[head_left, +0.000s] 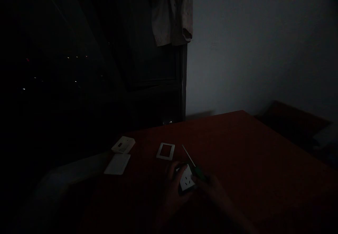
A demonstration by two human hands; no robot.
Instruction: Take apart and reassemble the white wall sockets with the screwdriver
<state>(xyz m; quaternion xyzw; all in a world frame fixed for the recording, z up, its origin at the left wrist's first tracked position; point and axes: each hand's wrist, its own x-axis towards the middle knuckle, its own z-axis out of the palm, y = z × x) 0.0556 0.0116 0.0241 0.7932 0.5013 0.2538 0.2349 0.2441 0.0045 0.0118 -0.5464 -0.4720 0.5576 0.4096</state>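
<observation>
In dim light, my left hand [173, 188] is closed around a white wall socket [186, 179], whose slotted face is turned up toward me. My right hand [211, 186] grips the green handle of a screwdriver [190, 157]; the metal shaft points away, up and to the left, beyond the socket. Fingertips of the right hand are at the socket's right edge. Just past my hands, a white rectangular frame [171, 152] lies flat on the reddish-brown table [224, 146]. The socket's underside is hidden by my left hand.
At the table's left side lie a white box-like piece [126, 145] and a flat white plate [117, 164]. A pale wall [253, 50] stands behind the table. Clothing [171, 13] hangs by the dark window, where small lights show.
</observation>
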